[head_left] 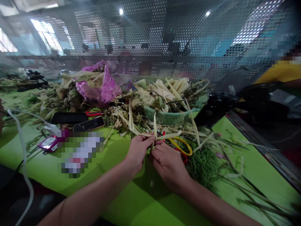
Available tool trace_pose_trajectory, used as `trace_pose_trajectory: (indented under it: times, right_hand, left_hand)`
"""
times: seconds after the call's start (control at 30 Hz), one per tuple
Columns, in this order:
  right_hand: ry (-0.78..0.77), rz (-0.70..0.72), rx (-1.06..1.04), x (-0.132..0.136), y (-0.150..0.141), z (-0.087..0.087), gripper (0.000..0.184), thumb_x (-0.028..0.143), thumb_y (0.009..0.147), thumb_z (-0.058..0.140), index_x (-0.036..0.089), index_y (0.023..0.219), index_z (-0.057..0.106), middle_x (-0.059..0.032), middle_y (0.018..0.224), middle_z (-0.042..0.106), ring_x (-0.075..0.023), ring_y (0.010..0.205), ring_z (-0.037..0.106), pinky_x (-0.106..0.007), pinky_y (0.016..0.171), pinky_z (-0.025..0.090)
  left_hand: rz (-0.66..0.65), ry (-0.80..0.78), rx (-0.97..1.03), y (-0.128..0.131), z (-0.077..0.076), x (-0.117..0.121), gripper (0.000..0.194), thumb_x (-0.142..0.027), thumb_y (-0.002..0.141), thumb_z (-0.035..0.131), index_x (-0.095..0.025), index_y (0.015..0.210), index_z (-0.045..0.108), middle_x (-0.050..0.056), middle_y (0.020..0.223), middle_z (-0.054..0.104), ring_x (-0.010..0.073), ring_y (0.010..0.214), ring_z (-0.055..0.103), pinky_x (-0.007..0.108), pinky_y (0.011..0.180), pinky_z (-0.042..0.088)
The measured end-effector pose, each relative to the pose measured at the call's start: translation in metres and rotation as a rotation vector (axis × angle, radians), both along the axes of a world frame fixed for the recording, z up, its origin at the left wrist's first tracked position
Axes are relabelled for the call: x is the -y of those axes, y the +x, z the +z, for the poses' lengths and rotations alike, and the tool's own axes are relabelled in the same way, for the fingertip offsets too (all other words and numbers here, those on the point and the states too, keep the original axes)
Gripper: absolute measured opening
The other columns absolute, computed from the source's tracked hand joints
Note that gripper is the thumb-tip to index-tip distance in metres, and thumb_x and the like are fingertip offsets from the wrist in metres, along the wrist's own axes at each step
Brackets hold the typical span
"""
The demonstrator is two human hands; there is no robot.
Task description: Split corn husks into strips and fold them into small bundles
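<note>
Thin, flat, pale strips [155,125] cross like a little star above the smooth green bench [119,196]. The left hand [139,150] pinches them, fingers [148,140] pressed together. The right hand [169,160] curls its fingers tight on them too, just beside it. Near them are round-handled scissors [190,152], fuzzy green stuff [205,164] and a holey basket [161,117] of crinkly dry leaves [162,94].

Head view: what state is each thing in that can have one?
Pale strips: crossed, held
Left hand: pinching the strips
Right hand: closed on the strips
Green basket: heaped above its rim
Pink bag: open, stuffed
Scissors: partly hidden, blades unclear
Phone: screen dark
</note>
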State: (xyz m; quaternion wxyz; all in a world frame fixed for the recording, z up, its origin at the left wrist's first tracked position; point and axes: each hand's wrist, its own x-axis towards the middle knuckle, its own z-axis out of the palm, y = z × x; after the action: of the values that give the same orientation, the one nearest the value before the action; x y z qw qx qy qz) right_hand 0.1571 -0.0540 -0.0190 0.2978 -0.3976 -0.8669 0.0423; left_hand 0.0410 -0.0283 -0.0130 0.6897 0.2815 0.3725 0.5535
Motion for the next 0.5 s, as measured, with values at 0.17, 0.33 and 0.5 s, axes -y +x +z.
trace_pose_trajectory:
  times: [0.17, 0.33, 0.5]
  right_hand:
    - [0.017, 0.021, 0.108, 0.000, 0.011, 0.011, 0.021, 0.024, 0.092, 0.046, 0.018, 0.079, 0.061, -0.0062, 0.079, 0.062, -0.0195, 0.077, 0.056, -0.032, 0.073, 0.045]
    - [-0.100, -0.190, -0.143, -0.006, 0.031, 0.028, 0.018, 0.031, 0.093, 0.047, 0.022, 0.105, 0.058, -0.0085, 0.114, 0.061, -0.0194, 0.090, 0.062, -0.030, 0.072, 0.048]
    - [-0.263, -0.158, -0.262, -0.023, 0.043, 0.021, 0.015, 0.027, 0.090, 0.052, 0.022, 0.101, 0.060, -0.0042, 0.093, 0.067, -0.0189, 0.083, 0.063, -0.030, 0.073, 0.048]
  left_hand:
    - [-0.002, 0.095, -0.095, -0.008, -0.004, -0.009, 0.021, -0.025, 0.063, 0.078, -0.013, 0.076, 0.067, 0.002, 0.071, 0.066, 0.0121, 0.067, 0.061, 0.024, 0.070, 0.047]
    - [-0.059, 0.110, -0.116, -0.013, -0.007, -0.013, 0.019, -0.026, 0.071, 0.072, -0.012, 0.084, 0.067, 0.003, 0.075, 0.066, 0.0102, 0.066, 0.060, 0.024, 0.071, 0.047]
    - [-0.134, 0.132, -0.178, -0.012, -0.009, -0.010, 0.019, -0.029, 0.075, 0.070, -0.013, 0.084, 0.068, 0.002, 0.075, 0.064, 0.0091, 0.064, 0.057, 0.023, 0.069, 0.046]
